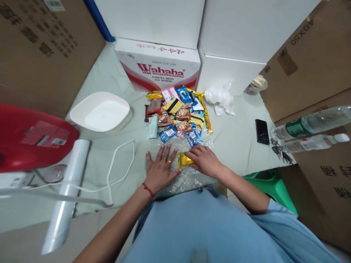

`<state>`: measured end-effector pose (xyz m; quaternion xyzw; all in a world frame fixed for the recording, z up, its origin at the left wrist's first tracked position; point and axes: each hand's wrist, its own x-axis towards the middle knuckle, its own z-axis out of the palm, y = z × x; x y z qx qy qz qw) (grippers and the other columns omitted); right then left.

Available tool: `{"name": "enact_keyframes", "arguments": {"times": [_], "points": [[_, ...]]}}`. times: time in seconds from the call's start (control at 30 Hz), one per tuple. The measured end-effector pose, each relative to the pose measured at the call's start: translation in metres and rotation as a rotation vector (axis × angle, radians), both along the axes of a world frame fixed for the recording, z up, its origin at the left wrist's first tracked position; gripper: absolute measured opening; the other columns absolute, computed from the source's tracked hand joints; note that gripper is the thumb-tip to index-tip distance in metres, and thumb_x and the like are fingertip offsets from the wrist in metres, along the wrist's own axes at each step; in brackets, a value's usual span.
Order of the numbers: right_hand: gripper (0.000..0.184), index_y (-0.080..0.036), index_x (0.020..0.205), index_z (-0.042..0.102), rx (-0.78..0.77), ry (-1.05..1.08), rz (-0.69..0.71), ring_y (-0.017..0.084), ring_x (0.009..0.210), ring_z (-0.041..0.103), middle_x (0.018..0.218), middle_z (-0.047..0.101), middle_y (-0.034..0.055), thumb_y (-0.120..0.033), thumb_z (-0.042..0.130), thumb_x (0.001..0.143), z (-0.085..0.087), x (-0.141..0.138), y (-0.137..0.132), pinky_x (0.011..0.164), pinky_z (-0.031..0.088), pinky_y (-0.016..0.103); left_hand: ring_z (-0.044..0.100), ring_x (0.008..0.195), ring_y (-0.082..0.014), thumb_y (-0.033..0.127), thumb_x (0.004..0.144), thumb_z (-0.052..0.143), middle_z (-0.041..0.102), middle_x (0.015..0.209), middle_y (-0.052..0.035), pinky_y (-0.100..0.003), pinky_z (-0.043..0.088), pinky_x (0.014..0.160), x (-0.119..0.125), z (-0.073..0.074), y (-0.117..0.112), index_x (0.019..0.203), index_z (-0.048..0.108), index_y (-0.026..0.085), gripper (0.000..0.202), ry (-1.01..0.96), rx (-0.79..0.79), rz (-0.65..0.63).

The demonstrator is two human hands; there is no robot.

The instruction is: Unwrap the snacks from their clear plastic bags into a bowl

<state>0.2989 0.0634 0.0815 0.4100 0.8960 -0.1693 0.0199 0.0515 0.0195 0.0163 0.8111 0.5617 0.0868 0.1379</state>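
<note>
Spread flat on a clear plastic sheet, my left hand has its fingers apart and a red cord at the wrist. Close to its thumb lies a snack in a shiny yellow wrapper. My right hand has its fingers closed over the right end of that snack, hiding part of it. Just beyond both hands is a pile of small wrapped snacks, with cookie packets, blue packets, a mint-green packet and long yellow wrappers among them.
A Wahaba-style water carton stands behind the pile. On the left are a white bowl, a plastic roll and a red object. At right lie a phone, keys and bottles. A crumpled white bag sits behind.
</note>
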Motion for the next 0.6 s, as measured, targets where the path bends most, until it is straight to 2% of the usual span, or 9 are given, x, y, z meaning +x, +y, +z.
{"name": "enact_keyframes", "arguments": {"times": [0.07, 0.13, 0.27, 0.4, 0.5, 0.57, 0.6], "points": [[0.052, -0.025, 0.149, 0.054, 0.003, 0.0, -0.042, 0.03, 0.131, 0.047, 0.14, 0.062, 0.0129, -0.03, 0.066, 0.098, -0.012, 0.006, -0.003, 0.107, 0.04, 0.047, 0.019, 0.159, -0.0382, 0.057, 0.095, 0.055, 0.024, 0.171, -0.013, -0.075, -0.014, 0.118, -0.009, 0.0, -0.002, 0.162, 0.031, 0.033, 0.075, 0.001, -0.005, -0.019], [0.05, -0.025, 0.15, 0.054, -0.001, 0.021, -0.076, 0.03, 0.131, 0.047, 0.143, 0.061, 0.0133, -0.029, 0.062, 0.1, -0.018, 0.013, -0.004, 0.108, 0.039, 0.047, 0.021, 0.159, -0.0367, 0.055, 0.096, 0.054, 0.027, 0.171, -0.0117, -0.073, -0.015, 0.118, -0.019, 0.0, -0.005, 0.161, 0.032, 0.035, 0.072, 0.0, -0.012, -0.04], [0.046, -0.022, 0.147, 0.057, 0.005, 0.086, -0.124, 0.03, 0.127, 0.049, 0.139, 0.063, 0.0143, -0.031, 0.059, 0.102, -0.009, 0.025, -0.006, 0.106, 0.039, 0.047, 0.026, 0.157, -0.0362, 0.053, 0.099, 0.05, 0.029, 0.17, -0.0127, -0.074, -0.009, 0.12, -0.03, 0.001, -0.006, 0.161, 0.032, 0.034, 0.068, -0.026, -0.01, -0.046], [0.047, -0.021, 0.148, 0.056, 0.045, 0.16, -0.154, 0.03, 0.123, 0.05, 0.136, 0.064, 0.0155, -0.035, 0.056, 0.103, 0.004, 0.012, -0.008, 0.104, 0.039, 0.046, 0.028, 0.157, -0.0347, 0.046, 0.103, 0.042, 0.03, 0.169, -0.0138, -0.075, -0.004, 0.12, -0.029, 0.003, -0.005, 0.162, 0.032, 0.032, 0.061, -0.049, -0.008, -0.003], [0.045, -0.022, 0.146, 0.057, 0.027, 0.123, -0.105, 0.032, 0.124, 0.05, 0.134, 0.065, 0.0148, -0.034, 0.058, 0.102, 0.0, -0.007, -0.007, 0.105, 0.038, 0.049, 0.027, 0.158, -0.0336, 0.036, 0.102, 0.042, 0.032, 0.168, -0.0154, -0.072, 0.0, 0.123, -0.033, 0.007, -0.007, 0.16, 0.036, 0.028, 0.06, -0.089, 0.06, 0.034], [0.045, -0.022, 0.144, 0.059, 0.0, 0.103, -0.078, 0.032, 0.127, 0.049, 0.137, 0.063, 0.0147, -0.033, 0.061, 0.1, -0.004, -0.01, -0.007, 0.109, 0.036, 0.052, 0.027, 0.158, -0.0311, 0.024, 0.097, 0.042, 0.038, 0.166, -0.0138, -0.068, 0.004, 0.125, -0.042, 0.011, -0.012, 0.159, 0.04, 0.027, 0.062, -0.144, 0.118, -0.019], [0.045, -0.022, 0.143, 0.059, -0.009, 0.123, -0.07, 0.033, 0.13, 0.048, 0.14, 0.061, 0.0152, -0.034, 0.062, 0.1, -0.005, -0.007, -0.009, 0.111, 0.036, 0.052, 0.029, 0.157, -0.0294, 0.019, 0.093, 0.043, 0.042, 0.164, -0.0122, -0.066, 0.005, 0.127, -0.047, 0.014, -0.015, 0.157, 0.042, 0.028, 0.065, -0.175, 0.125, -0.088]]}}
